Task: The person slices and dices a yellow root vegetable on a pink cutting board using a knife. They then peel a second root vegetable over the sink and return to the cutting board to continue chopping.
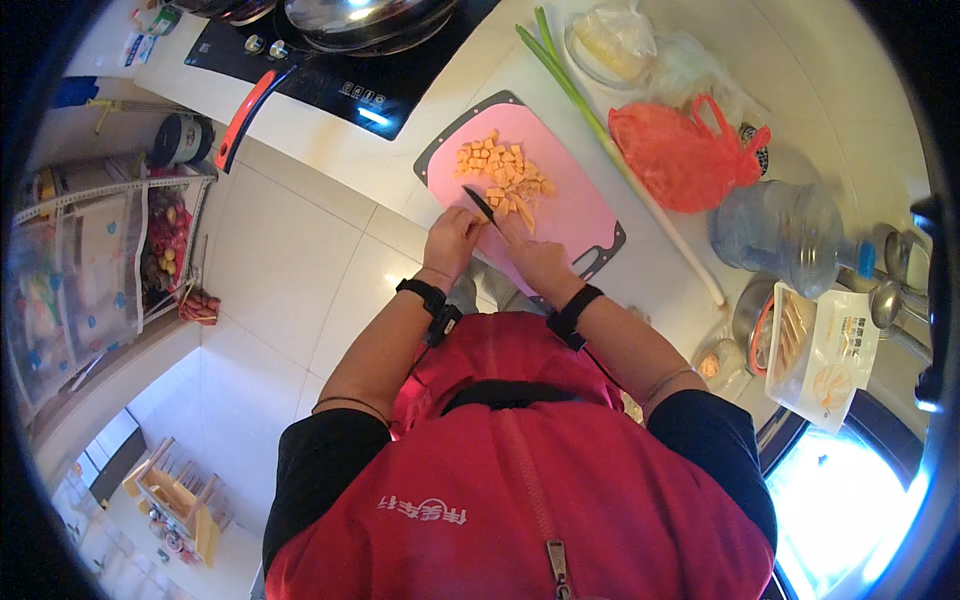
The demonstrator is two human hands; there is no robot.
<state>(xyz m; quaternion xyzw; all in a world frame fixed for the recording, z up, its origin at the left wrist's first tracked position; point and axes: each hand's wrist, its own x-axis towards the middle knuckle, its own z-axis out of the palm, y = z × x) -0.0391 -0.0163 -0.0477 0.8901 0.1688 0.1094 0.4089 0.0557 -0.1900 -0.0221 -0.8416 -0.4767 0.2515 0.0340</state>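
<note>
A pink cutting board point(580, 190) with a dark grey rim lies on the counter in front of me. On it is a pile of small orange vegetable cubes point(490, 160), with a few longer orange strips point(524, 212) near my fingers. My right hand point(541, 264) is closed on a small knife point(479, 204), whose dark blade points to the far left over the board. Beside the blade, my left hand point(453, 238) is closed at the board's near left edge, fingertips pressed together. Its fingers hide most of what they grip.
A long green onion point(590, 115) lies right of the board. Beyond it are a red plastic bag point(680, 155), a bowl point(610, 45) and a clear blue water jug point(780, 235). At the far left, a pan point(365, 20) sits on a black cooktop point(330, 95), its red handle point(245, 120) overhanging the counter.
</note>
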